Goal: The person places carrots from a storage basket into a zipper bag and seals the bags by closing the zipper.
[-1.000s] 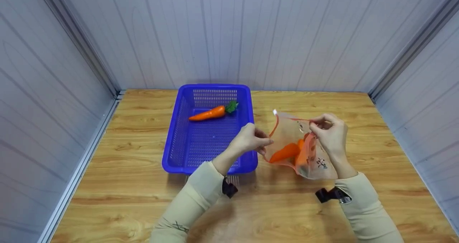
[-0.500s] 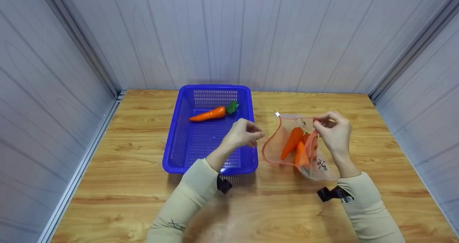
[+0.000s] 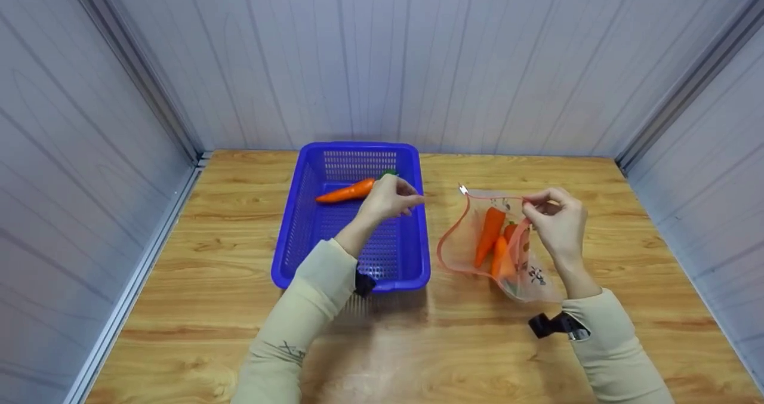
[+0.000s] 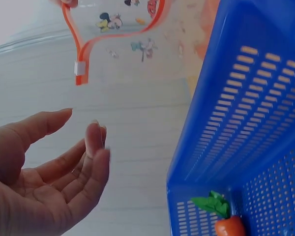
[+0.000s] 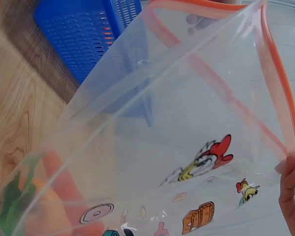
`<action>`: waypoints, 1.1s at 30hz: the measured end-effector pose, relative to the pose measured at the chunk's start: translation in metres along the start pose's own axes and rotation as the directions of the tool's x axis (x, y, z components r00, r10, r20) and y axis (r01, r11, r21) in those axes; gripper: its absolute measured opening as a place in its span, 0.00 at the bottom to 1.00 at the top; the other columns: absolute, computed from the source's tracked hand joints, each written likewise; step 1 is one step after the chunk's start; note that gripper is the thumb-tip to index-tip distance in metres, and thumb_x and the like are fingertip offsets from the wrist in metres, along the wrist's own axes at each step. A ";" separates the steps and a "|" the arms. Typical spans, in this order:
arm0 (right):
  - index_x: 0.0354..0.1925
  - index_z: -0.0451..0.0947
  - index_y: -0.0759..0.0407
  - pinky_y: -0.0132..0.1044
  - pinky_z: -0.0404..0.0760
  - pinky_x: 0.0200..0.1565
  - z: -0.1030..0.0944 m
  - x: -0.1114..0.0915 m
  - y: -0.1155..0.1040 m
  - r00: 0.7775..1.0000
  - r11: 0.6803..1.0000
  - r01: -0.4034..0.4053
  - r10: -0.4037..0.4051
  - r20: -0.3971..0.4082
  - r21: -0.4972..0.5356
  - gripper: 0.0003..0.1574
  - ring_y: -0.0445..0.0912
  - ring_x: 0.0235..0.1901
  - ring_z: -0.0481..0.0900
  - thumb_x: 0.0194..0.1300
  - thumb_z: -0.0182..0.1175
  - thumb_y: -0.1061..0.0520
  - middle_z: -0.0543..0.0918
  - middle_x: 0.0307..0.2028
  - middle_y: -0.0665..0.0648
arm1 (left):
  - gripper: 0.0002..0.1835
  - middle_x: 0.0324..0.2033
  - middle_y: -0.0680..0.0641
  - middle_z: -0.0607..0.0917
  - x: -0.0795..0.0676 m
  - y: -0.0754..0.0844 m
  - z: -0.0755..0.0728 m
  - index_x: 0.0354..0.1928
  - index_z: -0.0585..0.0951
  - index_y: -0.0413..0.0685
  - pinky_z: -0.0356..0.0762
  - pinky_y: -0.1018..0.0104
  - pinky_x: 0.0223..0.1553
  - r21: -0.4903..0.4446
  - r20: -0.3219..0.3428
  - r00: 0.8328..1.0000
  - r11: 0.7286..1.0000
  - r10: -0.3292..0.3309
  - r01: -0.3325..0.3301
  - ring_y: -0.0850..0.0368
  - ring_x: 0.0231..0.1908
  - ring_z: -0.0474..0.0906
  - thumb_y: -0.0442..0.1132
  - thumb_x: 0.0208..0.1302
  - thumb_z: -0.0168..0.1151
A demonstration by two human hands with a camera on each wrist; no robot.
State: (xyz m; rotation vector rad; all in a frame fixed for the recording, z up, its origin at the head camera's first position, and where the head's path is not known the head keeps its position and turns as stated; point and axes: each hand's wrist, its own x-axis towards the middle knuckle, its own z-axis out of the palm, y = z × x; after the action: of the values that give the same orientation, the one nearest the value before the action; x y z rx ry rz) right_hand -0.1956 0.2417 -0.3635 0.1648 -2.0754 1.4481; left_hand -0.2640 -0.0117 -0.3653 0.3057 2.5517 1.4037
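Observation:
A see-through zip bag (image 3: pixel 456 246) with an orange edge and cartoon prints stands with its mouth spread. Inside it lie several carrots (image 3: pixel 490 236), one with green leaves visible in the right wrist view. My right hand (image 3: pixel 560 219) pinches the bag's edge between thumb and fingers. Over the blue basket (image 3: pixel 425 261) hovers my left hand (image 3: pixel 387 200), which holds nothing; its thumb and loosely bent fingers are apart in the left wrist view. Another carrot (image 3: pixel 346 191) lies in the basket's far part, its leafy top partly hidden behind the left hand.
The basket and bag stand side by side on a wooden table (image 3: pixel 203 273). Panelled walls (image 3: pixel 382 58) close off the back and both sides. A white slider (image 3: pixel 463 189) sits at the bag's far corner.
My left hand has let go of the bag's edge and moved left and away, over the basket. The carrot nearest the bag's mouth has shifted upright and deeper in. The right hand barely moved.

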 end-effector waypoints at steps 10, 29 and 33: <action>0.24 0.77 0.75 0.26 0.70 0.13 -0.001 -0.001 0.000 1.000 1.000 -0.021 0.021 0.002 0.006 0.04 0.46 0.12 0.73 0.47 0.56 0.76 0.77 0.21 0.57 | 0.13 0.32 0.42 0.82 0.025 -0.010 -0.010 0.38 0.80 0.35 0.76 0.66 0.33 0.140 -0.175 0.984 0.989 -0.028 0.052 0.52 0.30 0.80 0.38 0.52 0.63; 0.24 0.76 0.77 0.27 0.71 0.13 0.000 -0.005 0.001 1.000 0.999 -0.026 0.026 0.000 0.032 0.03 0.51 0.13 0.73 0.46 0.56 0.77 0.76 0.22 0.61 | 0.12 0.40 0.37 0.79 0.076 -0.083 -0.020 0.37 0.78 0.34 0.72 0.53 0.41 0.451 -0.326 0.944 0.887 0.060 0.099 0.43 0.42 0.75 0.37 0.55 0.59; 0.24 0.77 0.76 0.29 0.72 0.14 -0.001 -0.005 0.001 1.000 0.999 -0.018 0.018 0.000 0.027 0.04 0.50 0.13 0.74 0.46 0.56 0.77 0.75 0.22 0.62 | 0.19 0.49 0.36 0.73 0.081 -0.095 -0.024 0.49 0.73 0.33 0.70 0.53 0.47 0.501 -0.298 0.954 0.857 0.038 0.122 0.43 0.49 0.70 0.36 0.56 0.58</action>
State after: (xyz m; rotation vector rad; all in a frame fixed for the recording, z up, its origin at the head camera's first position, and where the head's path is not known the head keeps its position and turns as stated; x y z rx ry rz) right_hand -0.1919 0.2415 -0.3666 0.1572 -2.0629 1.4871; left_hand -0.3558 -0.0575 -0.4405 0.1175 3.1407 0.7627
